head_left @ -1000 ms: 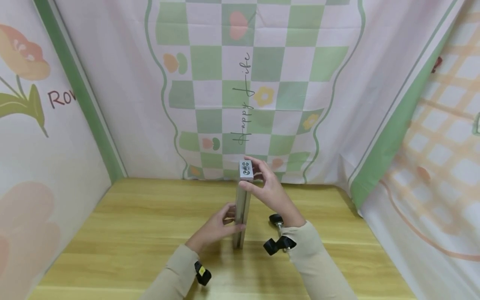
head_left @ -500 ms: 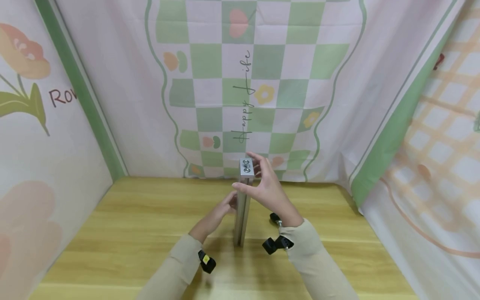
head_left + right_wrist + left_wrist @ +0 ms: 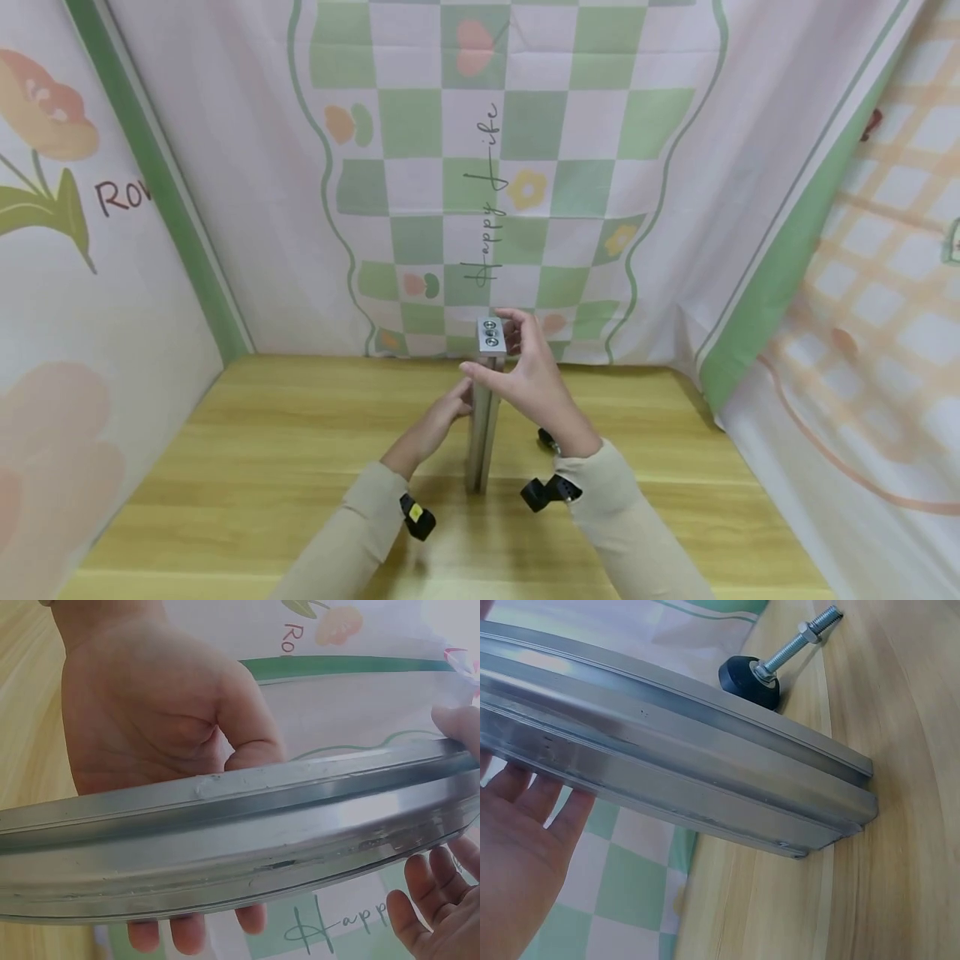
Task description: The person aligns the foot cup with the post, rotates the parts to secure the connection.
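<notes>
A silver aluminium extrusion [image 3: 481, 446] with slotted sides stands upright on the wooden table. Its top end [image 3: 491, 335] shows a few round holes. My left hand [image 3: 432, 427] grips it partway up from the left, fingers behind it, the tips showing past its far edge in the right wrist view. Higher up, my right hand [image 3: 531, 372] holds the extrusion close to its top, thumb across the near side and fingers bent on the far side. A levelling foot [image 3: 751, 681], with a black base, threaded stud and nut, lies on the table beyond the extrusion in the left wrist view.
The wooden table [image 3: 322, 400] reaches back to a printed curtain [image 3: 420, 192] with green checks. More patterned cloth hangs at the left and right sides. Black wrist cameras [image 3: 551, 492] sit on both forearms, close to the extrusion.
My left hand has slid up the extrusion, and its thumb has left the near face. My right thumb has shifted left across the front. The extrusion stays standing in nearly the same place.
</notes>
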`<state>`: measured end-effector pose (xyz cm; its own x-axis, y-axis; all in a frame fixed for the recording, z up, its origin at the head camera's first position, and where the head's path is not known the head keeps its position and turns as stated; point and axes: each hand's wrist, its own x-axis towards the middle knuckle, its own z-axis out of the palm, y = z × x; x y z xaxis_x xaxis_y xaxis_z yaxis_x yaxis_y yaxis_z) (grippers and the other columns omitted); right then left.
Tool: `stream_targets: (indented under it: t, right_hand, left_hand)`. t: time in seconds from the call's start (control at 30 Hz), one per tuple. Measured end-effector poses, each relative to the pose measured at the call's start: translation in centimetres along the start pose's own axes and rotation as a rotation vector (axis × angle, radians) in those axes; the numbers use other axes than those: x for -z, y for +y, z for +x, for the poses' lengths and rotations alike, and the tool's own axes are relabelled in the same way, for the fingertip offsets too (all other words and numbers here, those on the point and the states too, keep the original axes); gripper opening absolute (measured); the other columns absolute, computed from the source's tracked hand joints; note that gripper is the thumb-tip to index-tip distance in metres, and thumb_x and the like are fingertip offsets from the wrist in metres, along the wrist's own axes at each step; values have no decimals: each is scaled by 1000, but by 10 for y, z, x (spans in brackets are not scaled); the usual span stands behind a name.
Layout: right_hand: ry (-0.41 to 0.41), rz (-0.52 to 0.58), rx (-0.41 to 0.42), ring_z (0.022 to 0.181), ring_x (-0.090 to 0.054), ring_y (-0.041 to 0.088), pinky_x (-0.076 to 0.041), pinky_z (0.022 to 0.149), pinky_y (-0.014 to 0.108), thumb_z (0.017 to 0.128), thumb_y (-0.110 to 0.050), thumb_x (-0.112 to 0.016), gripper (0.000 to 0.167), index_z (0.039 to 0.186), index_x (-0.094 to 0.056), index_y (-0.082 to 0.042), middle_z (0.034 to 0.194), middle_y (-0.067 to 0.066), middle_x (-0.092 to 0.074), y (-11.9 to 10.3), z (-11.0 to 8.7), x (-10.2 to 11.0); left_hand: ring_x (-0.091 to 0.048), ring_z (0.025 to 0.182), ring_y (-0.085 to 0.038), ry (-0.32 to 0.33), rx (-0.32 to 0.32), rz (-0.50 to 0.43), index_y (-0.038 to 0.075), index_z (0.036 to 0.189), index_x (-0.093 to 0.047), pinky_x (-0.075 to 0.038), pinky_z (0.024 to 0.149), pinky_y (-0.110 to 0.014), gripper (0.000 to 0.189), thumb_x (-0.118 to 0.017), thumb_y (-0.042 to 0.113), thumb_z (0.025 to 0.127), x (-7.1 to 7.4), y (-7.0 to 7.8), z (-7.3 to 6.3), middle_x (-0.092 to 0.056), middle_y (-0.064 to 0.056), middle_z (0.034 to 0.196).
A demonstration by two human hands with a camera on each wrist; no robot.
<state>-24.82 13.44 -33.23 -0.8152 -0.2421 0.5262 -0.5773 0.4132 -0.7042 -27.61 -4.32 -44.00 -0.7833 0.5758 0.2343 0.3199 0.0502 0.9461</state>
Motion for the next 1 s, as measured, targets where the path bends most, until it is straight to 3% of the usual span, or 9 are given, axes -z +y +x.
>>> stream_targets:
  t: [0.23, 0.37, 0.53, 0.77, 1.0]
  right_hand:
    - [-4, 60, -9, 102, -50, 31, -47, 88, 49, 81, -17, -86, 87, 149, -32, -5, 118, 18, -50, 2, -1, -1]
    - [-27, 92, -25, 107, -50, 28, -45, 93, 46, 85, -17, -83, 82, 148, -34, -7, 122, 16, -49, 2, -2, 1]
    - [-68, 132, -27, 112, -50, 24, -43, 96, 44, 89, -18, -79, 73, 148, -37, -10, 128, 12, -50, 4, -3, 4]
    - [-106, 192, -8, 112, -51, 26, -43, 94, 52, 91, -21, -75, 67, 148, -41, -7, 132, 10, -52, 8, -4, 9]
    - [-127, 236, -39, 109, -54, 29, -50, 86, 49, 93, -21, -72, 60, 146, -45, -15, 132, 10, -54, 13, -4, 13]
  left_hand:
    - [-25, 147, -34, 19, 2, 8, 6, 160, -17, -28, 115, -54, 64, -32, 10, 97, -1, 0, -2, -21, -15, 164]
    - [-29, 145, -34, 53, 44, 13, 4, 158, -24, -30, 114, -53, 62, -34, 10, 97, 0, -1, -3, -29, -17, 161]
    - [-32, 144, -31, 84, 86, 14, 10, 158, -29, -31, 114, -51, 60, -39, 14, 99, 1, -4, -5, -34, -14, 159]
    - [-41, 139, -32, 113, 31, -14, 7, 154, -36, -34, 113, -48, 55, -47, 13, 100, 0, -8, -10, -42, -16, 153]
    - [-48, 132, -30, 133, 1, -15, 9, 151, -43, -40, 109, -47, 53, -52, 15, 99, 0, -11, -11, -51, -14, 144]
